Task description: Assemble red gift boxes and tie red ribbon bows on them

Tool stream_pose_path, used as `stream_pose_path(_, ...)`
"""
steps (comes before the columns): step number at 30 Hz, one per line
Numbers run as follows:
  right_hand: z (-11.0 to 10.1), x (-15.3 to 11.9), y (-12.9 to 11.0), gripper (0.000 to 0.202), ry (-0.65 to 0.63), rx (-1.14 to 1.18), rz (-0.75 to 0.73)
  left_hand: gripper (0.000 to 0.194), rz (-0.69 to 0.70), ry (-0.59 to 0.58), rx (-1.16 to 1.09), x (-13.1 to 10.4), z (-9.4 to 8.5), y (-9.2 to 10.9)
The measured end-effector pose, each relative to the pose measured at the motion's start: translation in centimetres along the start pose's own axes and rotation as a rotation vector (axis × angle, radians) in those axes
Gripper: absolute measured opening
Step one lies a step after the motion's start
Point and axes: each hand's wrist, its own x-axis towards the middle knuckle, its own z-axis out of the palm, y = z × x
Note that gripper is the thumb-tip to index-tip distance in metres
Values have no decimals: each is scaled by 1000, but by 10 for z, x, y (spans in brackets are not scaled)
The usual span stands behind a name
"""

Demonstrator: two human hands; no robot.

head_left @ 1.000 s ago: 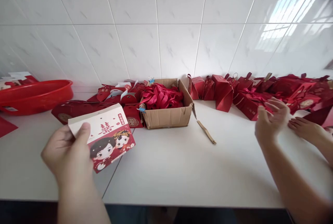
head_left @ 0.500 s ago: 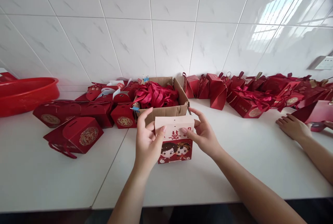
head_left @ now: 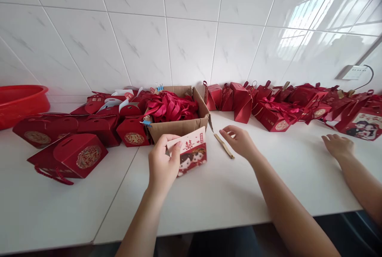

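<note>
Tilted in my left hand (head_left: pixel 164 161) is a small red and cream box (head_left: pixel 192 157) with two cartoon figures, its cream top between thumb and fingers. My right hand (head_left: pixel 238 141) is off the box, to its right, fingers curled and apart with nothing between them. A gold ribbon strip (head_left: pixel 223 145) lies on the white table (head_left: pixel 223 197) between the box and my right hand. Behind the box stands a cardboard carton (head_left: pixel 179 128) full of crimson ribbons (head_left: pixel 173 106).
Red gift boxes (head_left: pixel 92 155) stand at the left, near a red basin (head_left: pixel 24 104). More red boxes (head_left: pixel 243 104) line the tiled wall at the right. Another person's hand (head_left: pixel 338 145) rests by a figure-printed box (head_left: pixel 365 123).
My right hand has let go of the box and moved right. The box has tilted in my left hand, and the gold strip now shows. The other person's printed box has turned upright.
</note>
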Motion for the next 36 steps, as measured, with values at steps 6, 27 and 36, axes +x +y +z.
stream_pose_path(6, -28, 5, 39, 19, -246, -226, 217, 24, 26, 196, 72, 9, 4, -17)
stream_pose_path(27, -20, -3, 6, 16, -655, 342, 97, 38, 493, 450, 165, -8, 1, 20)
stream_pose_path(36, 15, -22, -28, 12, -196, 1292, 81, 19, 197, -378, -19, -26, 18, 39)
